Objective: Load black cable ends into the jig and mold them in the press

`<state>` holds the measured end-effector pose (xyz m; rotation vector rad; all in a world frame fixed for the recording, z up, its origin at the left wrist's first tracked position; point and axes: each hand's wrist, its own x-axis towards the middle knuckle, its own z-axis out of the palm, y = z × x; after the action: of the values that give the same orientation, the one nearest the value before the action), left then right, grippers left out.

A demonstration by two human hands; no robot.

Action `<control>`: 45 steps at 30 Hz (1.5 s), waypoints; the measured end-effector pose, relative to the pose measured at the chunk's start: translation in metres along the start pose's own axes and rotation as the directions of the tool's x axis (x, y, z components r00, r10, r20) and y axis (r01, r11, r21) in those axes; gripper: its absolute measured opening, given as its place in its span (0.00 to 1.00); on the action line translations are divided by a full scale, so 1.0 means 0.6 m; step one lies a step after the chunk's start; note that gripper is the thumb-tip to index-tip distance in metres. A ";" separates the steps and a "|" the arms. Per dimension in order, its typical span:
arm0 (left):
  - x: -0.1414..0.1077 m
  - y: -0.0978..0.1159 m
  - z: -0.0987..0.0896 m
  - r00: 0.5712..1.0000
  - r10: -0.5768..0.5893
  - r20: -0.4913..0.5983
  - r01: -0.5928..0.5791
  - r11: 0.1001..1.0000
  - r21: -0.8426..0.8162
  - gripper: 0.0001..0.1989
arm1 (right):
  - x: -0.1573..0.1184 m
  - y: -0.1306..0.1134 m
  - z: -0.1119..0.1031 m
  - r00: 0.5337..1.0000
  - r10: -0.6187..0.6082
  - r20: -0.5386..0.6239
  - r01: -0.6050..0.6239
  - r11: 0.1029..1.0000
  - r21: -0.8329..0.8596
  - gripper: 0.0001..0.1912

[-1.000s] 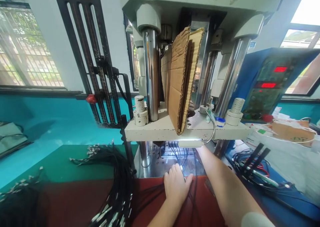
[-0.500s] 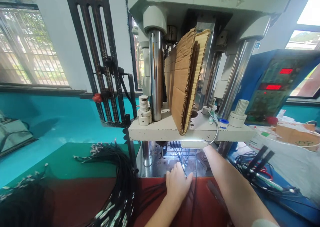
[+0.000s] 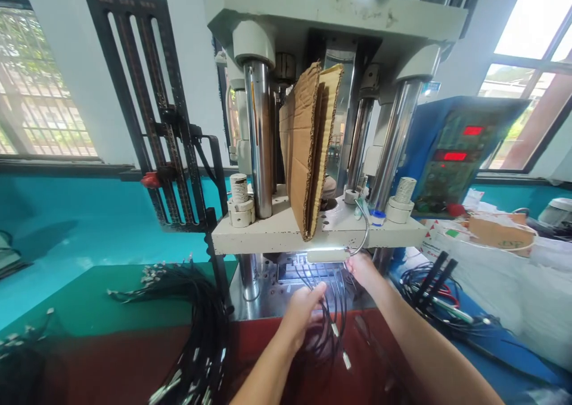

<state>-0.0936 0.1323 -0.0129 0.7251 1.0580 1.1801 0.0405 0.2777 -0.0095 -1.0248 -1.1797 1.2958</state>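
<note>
My left hand (image 3: 304, 311) is closed around a bunch of thin black cables (image 3: 333, 307) in front of the press, its thumb on top. The cables run back to a metal mould (image 3: 290, 272) on the lower plate, and bright metal plugs (image 3: 347, 360) hang from their near ends. My right hand (image 3: 361, 269) has its fingers curled in just below the right end of a lit lamp bar (image 3: 328, 255). What those fingers hold, if anything, is hidden.
Folded cardboard (image 3: 300, 155) stands on the press's middle plate (image 3: 268, 236). A thick bundle of black cables (image 3: 208, 315) lies to the left. At right are a blue control box (image 3: 465, 149), coiled cables (image 3: 417, 283) and white bags (image 3: 496, 274). A dark tool (image 3: 364, 330) lies near my right forearm.
My right hand has come out from under the lamp bar into sight. My left hand has turned, and the cables with their plugs now hang to its right. The view has shifted right.
</note>
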 end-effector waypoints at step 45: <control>-0.139 -0.110 0.133 0.736 0.033 0.676 0.204 0.942 -0.267 0.18 | -0.291 -0.102 -0.107 0.952 -0.304 -0.043 0.301 0.952 -0.059 0.15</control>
<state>0.0024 0.0406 -0.0201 0.7441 0.2630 0.8618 0.1258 0.1066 0.0317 -0.8689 -1.2802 0.9965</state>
